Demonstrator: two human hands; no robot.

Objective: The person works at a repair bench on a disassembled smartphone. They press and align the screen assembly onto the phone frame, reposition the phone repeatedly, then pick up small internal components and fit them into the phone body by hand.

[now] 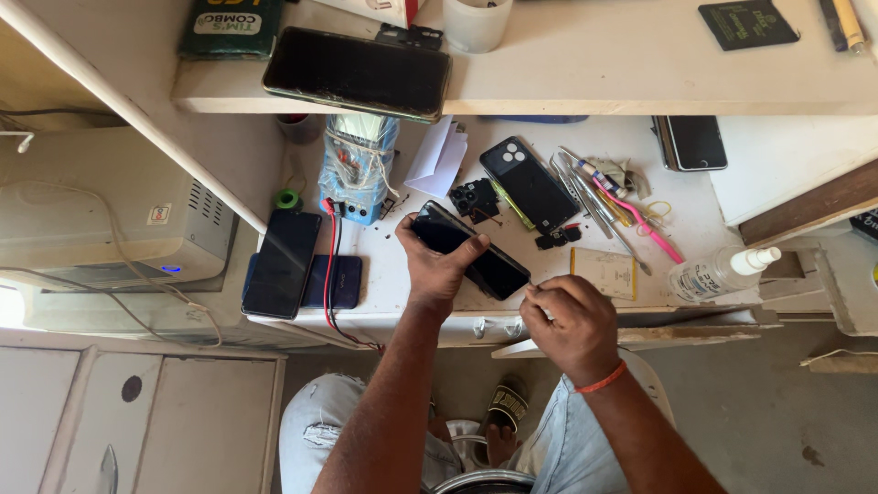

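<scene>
The left hand [437, 265] holds a black smartphone [471, 252] just above the front edge of the white counter [402, 274], its grip closed around the phone's near end with the thumb lying across the dark screen. The phone is tilted, running from upper left to lower right. The right hand [572, 320], with an orange band at the wrist, meets the phone's lower right corner; its fingertips [535, 295] are pinched together at that corner, but I cannot tell whether they hold a small tool or only touch the edge.

Just behind the phone lie a black phone back cover [530, 183] with its camera cut-out, a black camera frame part [474, 197] and a few small dark pieces [558, 236]. To the right is a cluster of tools: metal tweezers [585, 197], a pink-handled tool [645, 224] and a tan rectangular battery [604, 273]. A clear spray bottle [718, 273] lies on its side near the counter's right end. On the left, a dark phone [282, 263] rests partly over a blue phone [337, 282], with red and black wires [331, 274] running down from a blue taped device [358, 169]. A larger dark phone [357, 73] sits on the shelf [594, 73] above, overhanging its edge.
</scene>
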